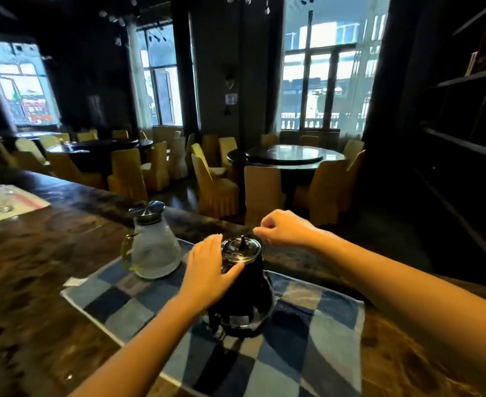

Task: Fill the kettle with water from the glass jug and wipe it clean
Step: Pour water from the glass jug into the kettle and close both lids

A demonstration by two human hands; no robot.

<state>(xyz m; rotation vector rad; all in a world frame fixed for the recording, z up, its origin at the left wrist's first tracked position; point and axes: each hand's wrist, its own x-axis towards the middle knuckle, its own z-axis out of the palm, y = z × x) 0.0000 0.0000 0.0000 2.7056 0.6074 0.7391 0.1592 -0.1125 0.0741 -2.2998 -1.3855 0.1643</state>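
Note:
A black kettle with a shiny glass lid stands on a blue checked cloth in the middle of the wooden counter. My left hand grips the kettle's upper body just under the lid. My right hand hovers just right of the lid, fingers curled with thumb and forefinger pinched, holding nothing that I can see. A frosted glass jug with a metal lid and a yellow-green handle stands on the cloth's far left corner, holding some water.
A dark wooden counter runs from left to right. A white sheet with glassware lies at far left. Beyond the counter are round dark tables and several yellow-covered chairs. Dark shelves stand at the right.

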